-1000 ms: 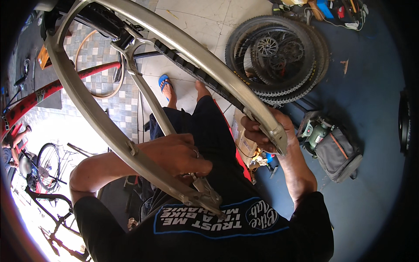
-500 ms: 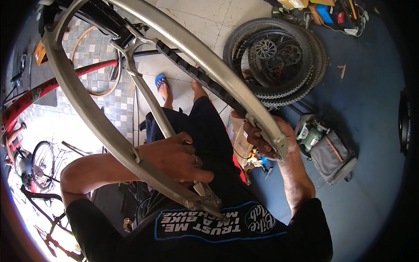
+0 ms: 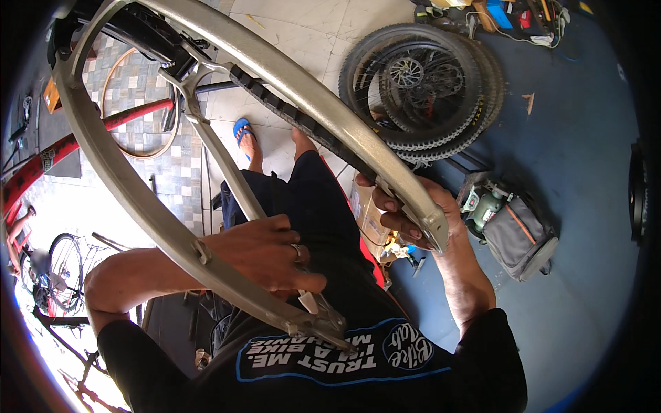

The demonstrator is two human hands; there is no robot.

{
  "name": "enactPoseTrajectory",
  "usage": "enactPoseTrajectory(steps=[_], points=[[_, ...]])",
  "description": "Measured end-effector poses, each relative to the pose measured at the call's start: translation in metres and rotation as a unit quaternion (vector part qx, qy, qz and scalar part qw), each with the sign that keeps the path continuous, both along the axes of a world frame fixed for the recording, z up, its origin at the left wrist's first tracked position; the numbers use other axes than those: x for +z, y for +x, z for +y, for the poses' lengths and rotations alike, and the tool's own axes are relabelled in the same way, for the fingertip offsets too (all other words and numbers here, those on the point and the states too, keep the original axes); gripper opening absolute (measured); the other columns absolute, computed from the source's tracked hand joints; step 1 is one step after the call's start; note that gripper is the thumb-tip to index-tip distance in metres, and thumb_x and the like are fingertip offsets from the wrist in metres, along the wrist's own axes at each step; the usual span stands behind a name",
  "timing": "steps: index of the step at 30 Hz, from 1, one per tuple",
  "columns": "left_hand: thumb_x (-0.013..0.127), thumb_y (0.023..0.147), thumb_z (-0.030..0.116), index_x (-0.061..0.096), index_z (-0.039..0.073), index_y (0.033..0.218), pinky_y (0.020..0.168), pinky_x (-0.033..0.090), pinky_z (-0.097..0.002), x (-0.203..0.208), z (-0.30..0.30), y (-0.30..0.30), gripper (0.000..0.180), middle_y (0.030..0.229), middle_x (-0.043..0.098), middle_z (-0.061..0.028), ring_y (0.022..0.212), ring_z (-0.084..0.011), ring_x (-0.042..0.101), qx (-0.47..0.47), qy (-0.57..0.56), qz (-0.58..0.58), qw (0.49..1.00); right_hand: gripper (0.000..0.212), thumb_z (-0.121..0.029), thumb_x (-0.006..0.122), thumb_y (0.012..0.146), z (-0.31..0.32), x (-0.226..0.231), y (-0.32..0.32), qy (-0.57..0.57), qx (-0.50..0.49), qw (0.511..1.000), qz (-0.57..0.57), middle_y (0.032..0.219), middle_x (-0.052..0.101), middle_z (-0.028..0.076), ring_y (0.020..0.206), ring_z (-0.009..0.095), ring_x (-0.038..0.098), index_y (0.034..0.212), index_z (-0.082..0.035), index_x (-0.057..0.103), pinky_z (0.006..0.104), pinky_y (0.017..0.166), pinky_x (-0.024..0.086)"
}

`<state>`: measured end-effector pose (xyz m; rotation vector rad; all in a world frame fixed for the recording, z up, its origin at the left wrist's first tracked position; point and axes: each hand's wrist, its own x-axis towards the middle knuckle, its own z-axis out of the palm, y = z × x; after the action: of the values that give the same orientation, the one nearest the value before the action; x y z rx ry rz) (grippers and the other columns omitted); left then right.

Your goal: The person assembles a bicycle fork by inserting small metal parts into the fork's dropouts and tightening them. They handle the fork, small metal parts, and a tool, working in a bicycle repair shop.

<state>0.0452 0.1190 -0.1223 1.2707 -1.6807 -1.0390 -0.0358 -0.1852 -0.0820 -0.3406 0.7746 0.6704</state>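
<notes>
A champagne-coloured metal bicycle frame rear end spans the view, its two long arms reaching toward my chest. My left hand, with a ring on one finger, passes behind the left arm, its fingers curled round the thinner lower stay. At the free end of the right arm, my right hand is wrapped round the metal from beneath. A ribbed black rubber guard runs along the inner side of that right arm. Part of the left hand's grip is hidden.
Bicycle wheels with tyres lie stacked on the floor at the far right. Nearer are a grey bag and a cardboard box. A red frame tube crosses at left, with a bicycle beyond it.
The whole view has shifted slightly, so the surroundings sit a little farther left. Both hands keep the same hold on the frame.
</notes>
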Motion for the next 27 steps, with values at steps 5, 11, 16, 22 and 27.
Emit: enactPoseTrajectory(steps=[5, 11, 16, 22, 27], points=[[0.067, 0.092, 0.028, 0.054, 0.024, 0.116, 0.077, 0.040, -0.0371, 0.000, 0.002, -0.003, 0.028, 0.080, 0.064, -0.0016, 0.079, -0.0226, 0.064, 0.056, -0.031, -0.002, 0.998, 0.082, -0.030, 0.061, 0.101, -0.004, -0.008, -0.002, 0.023, -0.012, 0.999, -0.042, 0.101, 0.053, 0.017, 0.063, 0.014, 0.061, 0.148, 0.023, 0.020, 0.0199, 0.048, 0.058], [0.064, 0.095, 0.028, 0.054, 0.021, 0.116, 0.082, 0.043, -0.0391, 0.006, 0.002, -0.007, 0.024, 0.082, 0.065, -0.0032, 0.083, -0.0249, 0.065, 0.091, -0.048, -0.037, 0.994, 0.078, -0.027, 0.057, 0.103, -0.005, -0.012, -0.002, 0.101, -0.064, 0.991, -0.053, 0.103, 0.051, 0.020, 0.068, 0.016, 0.063, 0.148, 0.023, 0.017, 0.0206, 0.041, 0.059], [0.066, 0.095, 0.026, 0.054, 0.018, 0.118, 0.091, 0.044, -0.0405, 0.008, 0.004, -0.007, 0.027, 0.089, 0.066, -0.0059, 0.090, -0.0276, 0.067, 0.085, -0.044, -0.041, 0.995, 0.057, -0.006, 0.049, 0.096, 0.009, 0.004, 0.010, 0.063, -0.108, 0.992, 0.012, 0.094, 0.064, 0.023, 0.059, 0.022, 0.071, 0.147, 0.013, 0.034, 0.0240, 0.043, 0.060], [0.066, 0.094, 0.023, 0.055, 0.017, 0.118, 0.094, 0.044, -0.0424, 0.004, 0.005, -0.008, 0.027, 0.093, 0.068, -0.0067, 0.094, -0.0274, 0.067, 0.093, -0.024, -0.005, 0.995, 0.063, -0.001, 0.050, 0.092, 0.011, 0.003, 0.005, 0.070, -0.133, 0.988, 0.011, 0.110, 0.066, 0.028, 0.075, 0.026, 0.075, 0.152, 0.006, 0.033, 0.0292, 0.053, 0.066], [0.070, 0.091, 0.023, 0.057, 0.015, 0.116, 0.096, 0.044, -0.0435, 0.000, 0.005, -0.005, 0.029, 0.094, 0.069, -0.0071, 0.096, -0.0281, 0.068, 0.076, -0.002, 0.018, 0.997, 0.065, 0.000, 0.051, 0.090, 0.002, -0.012, -0.001, 0.084, -0.102, 0.991, -0.033, 0.107, 0.070, 0.025, 0.077, 0.024, 0.077, 0.152, 0.004, 0.034, 0.0286, 0.056, 0.065]])
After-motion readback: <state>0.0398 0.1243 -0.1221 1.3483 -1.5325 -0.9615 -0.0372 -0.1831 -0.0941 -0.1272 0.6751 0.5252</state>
